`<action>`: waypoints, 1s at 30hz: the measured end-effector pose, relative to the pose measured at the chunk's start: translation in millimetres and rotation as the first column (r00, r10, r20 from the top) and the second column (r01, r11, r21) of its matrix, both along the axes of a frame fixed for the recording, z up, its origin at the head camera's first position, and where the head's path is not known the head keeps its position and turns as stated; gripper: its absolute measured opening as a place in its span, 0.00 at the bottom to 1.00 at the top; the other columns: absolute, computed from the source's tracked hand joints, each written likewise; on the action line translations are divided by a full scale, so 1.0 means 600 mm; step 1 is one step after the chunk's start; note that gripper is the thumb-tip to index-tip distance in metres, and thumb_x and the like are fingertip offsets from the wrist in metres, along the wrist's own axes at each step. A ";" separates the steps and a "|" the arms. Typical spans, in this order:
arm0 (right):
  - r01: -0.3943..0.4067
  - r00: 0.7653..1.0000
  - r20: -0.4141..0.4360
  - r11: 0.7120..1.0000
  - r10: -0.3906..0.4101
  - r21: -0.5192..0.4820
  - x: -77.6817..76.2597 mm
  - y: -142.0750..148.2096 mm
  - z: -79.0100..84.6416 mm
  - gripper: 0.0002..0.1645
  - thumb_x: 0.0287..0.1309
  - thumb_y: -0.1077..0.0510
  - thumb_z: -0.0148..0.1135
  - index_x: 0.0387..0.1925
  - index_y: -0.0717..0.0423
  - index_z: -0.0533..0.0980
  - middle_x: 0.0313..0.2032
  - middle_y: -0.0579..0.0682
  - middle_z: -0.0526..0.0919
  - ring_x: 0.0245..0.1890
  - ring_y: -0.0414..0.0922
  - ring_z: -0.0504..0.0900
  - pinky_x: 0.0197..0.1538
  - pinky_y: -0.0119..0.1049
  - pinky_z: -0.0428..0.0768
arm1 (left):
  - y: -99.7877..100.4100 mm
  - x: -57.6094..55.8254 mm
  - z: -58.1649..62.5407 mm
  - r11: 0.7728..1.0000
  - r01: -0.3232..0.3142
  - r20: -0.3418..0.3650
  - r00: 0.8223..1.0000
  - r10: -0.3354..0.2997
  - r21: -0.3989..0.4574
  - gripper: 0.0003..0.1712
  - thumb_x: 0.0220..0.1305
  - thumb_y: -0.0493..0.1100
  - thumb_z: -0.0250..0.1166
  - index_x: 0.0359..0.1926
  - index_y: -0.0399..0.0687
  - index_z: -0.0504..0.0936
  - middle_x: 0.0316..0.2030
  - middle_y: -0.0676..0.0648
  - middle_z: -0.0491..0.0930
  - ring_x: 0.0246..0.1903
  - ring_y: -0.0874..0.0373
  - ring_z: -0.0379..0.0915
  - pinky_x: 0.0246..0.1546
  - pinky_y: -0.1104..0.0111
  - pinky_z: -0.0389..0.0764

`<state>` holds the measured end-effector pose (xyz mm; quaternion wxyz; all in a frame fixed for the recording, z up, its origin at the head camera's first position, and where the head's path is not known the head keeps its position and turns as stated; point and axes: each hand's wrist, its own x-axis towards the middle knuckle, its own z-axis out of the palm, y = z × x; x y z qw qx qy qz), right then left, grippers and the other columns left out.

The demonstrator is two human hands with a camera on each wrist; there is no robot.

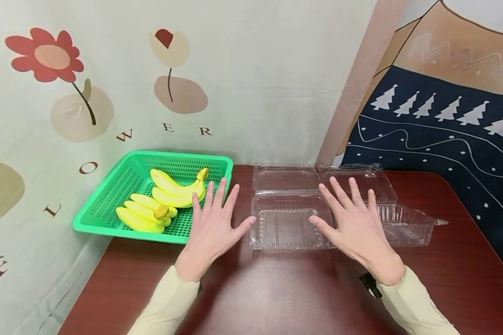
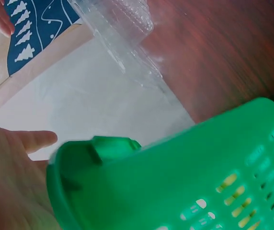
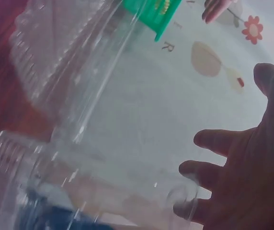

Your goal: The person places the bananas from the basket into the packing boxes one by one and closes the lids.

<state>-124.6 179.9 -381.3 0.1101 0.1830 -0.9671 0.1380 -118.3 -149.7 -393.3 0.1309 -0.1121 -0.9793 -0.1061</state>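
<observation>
My left hand (image 1: 211,225) is spread with straight fingers, palm down, and overlaps the right front corner of a green plastic basket (image 1: 96,204) in the head view. Two bunches of yellow bananas lie in that basket: a front bunch (image 1: 140,216) and a back bunch (image 1: 173,190). My right hand (image 1: 356,223), also spread and holding nothing, overlaps two clear plastic clamshell boxes. The left box (image 1: 287,228) and the right box (image 1: 408,228) sit side by side with their lids flipped back. In the left wrist view the basket's green wall (image 2: 175,177) fills the lower right.
Everything stands on a dark red wooden table (image 1: 268,293). Behind it hangs a pale cloth with printed flowers (image 1: 268,93); a navy cloth with white trees (image 1: 436,135) borders the right side. The open lids (image 1: 285,179) reach back to the cloth.
</observation>
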 end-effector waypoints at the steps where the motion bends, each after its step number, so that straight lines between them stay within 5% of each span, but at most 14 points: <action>1: -0.007 1.000 -0.007 1.000 0.007 0.000 0.000 -0.006 0.000 0.49 0.67 0.25 0.51 0.80 0.44 0.61 0.80 0.53 0.55 0.80 0.65 0.44 0.72 0.76 0.39 | -0.004 0.002 0.000 1.000 -0.004 -0.005 1.000 0.004 0.004 0.52 0.67 0.77 0.51 0.81 0.53 0.59 0.81 0.41 0.50 0.79 0.36 0.41 0.73 0.32 0.37; 16: -0.106 0.990 -0.088 0.994 0.108 0.026 0.005 -0.104 0.015 0.52 0.64 0.20 0.49 0.80 0.43 0.62 0.80 0.50 0.57 0.81 0.61 0.44 0.73 0.73 0.42 | -0.057 0.029 0.016 0.997 -0.007 -0.116 0.993 0.017 0.082 0.48 0.67 0.71 0.57 0.78 0.49 0.65 0.79 0.40 0.57 0.78 0.37 0.47 0.72 0.31 0.39; 24: -0.168 0.981 -0.095 0.985 0.171 0.045 0.002 -0.157 0.014 0.52 0.64 0.18 0.43 0.79 0.41 0.63 0.81 0.47 0.55 0.81 0.60 0.44 0.74 0.71 0.42 | -0.103 0.041 0.013 0.994 -0.004 -0.216 0.976 0.029 0.111 0.47 0.63 0.67 0.60 0.76 0.45 0.68 0.77 0.37 0.59 0.76 0.34 0.51 0.71 0.29 0.40; 30: -0.211 0.972 -0.086 0.975 0.217 0.072 0.004 -0.196 0.008 0.53 0.65 0.16 0.34 0.80 0.39 0.62 0.81 0.47 0.55 0.81 0.59 0.44 0.75 0.70 0.43 | -0.143 0.051 0.013 0.991 -0.047 -0.222 0.972 0.075 0.128 0.47 0.63 0.66 0.61 0.75 0.43 0.68 0.76 0.35 0.60 0.76 0.32 0.50 0.71 0.29 0.40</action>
